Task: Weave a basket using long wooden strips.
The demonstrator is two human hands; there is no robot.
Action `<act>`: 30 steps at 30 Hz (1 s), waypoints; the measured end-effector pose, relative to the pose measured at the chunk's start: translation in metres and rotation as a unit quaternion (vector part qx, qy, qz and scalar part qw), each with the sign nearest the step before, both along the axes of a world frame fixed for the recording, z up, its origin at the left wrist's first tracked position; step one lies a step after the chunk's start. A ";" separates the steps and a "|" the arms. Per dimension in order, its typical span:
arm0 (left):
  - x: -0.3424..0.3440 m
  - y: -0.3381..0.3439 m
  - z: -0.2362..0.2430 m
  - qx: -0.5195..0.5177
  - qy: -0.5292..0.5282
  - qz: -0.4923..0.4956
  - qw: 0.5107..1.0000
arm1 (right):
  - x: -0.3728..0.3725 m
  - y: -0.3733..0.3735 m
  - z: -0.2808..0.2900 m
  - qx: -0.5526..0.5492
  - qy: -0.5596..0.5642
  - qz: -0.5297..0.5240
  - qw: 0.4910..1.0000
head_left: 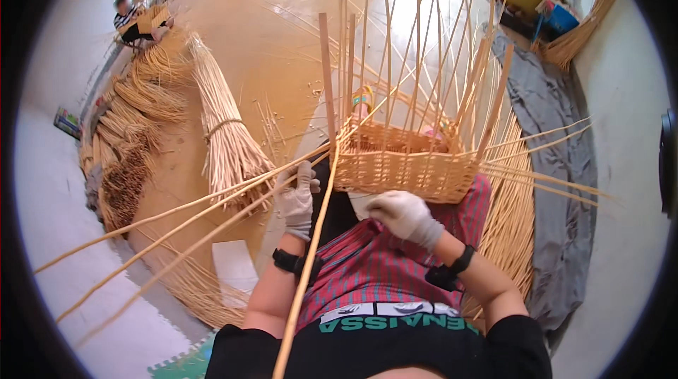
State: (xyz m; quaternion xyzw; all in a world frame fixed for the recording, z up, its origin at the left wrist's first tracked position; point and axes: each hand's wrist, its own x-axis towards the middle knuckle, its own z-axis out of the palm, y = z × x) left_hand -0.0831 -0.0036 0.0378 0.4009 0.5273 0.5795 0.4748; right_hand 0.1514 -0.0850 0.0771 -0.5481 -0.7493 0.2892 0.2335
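Note:
A half-woven wicker basket (406, 173) rests across my lap, with tall upright stakes (417, 33) and flat wooden slats (327, 79) rising from its walls. My left hand (296, 199), in a pale work glove, is closed at the basket's left corner around one of the wicker rods (233, 222) that fan out to the left. Another long rod (311, 266) runs from that corner down past my chest. In front of the basket's near wall, my right hand (404, 218), also gloved, is loosely curled; nothing shows in its fingers.
A tied bundle of pale rods (222, 125) lies on the floor to the left, beside stacked coils of wicker (134, 125). More rods (508, 209) lie at right along a grey sheet (554, 188). A seated person (131, 19) holds wickerwork at the far left. A blue container (560, 19) stands far right.

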 end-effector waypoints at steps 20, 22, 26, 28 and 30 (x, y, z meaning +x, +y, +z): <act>0.055 0.065 -0.004 0.045 -0.291 -0.176 0.939 | 0.008 0.025 0.027 0.218 0.314 0.043 0.923; 0.047 0.068 -0.003 0.062 -0.265 -0.195 0.942 | 0.054 0.054 -0.006 0.083 0.545 -0.072 0.831; 0.039 0.071 -0.012 0.049 -0.271 -0.233 0.933 | 0.090 0.066 -0.052 0.022 0.743 -0.001 0.669; 0.038 0.072 -0.018 0.020 -0.270 -0.255 0.928 | 0.089 0.052 -0.050 0.027 0.677 -0.155 0.719; 0.035 0.071 -0.025 0.013 -0.107 -0.271 0.957 | 0.085 0.038 -0.039 0.047 0.552 -0.268 0.788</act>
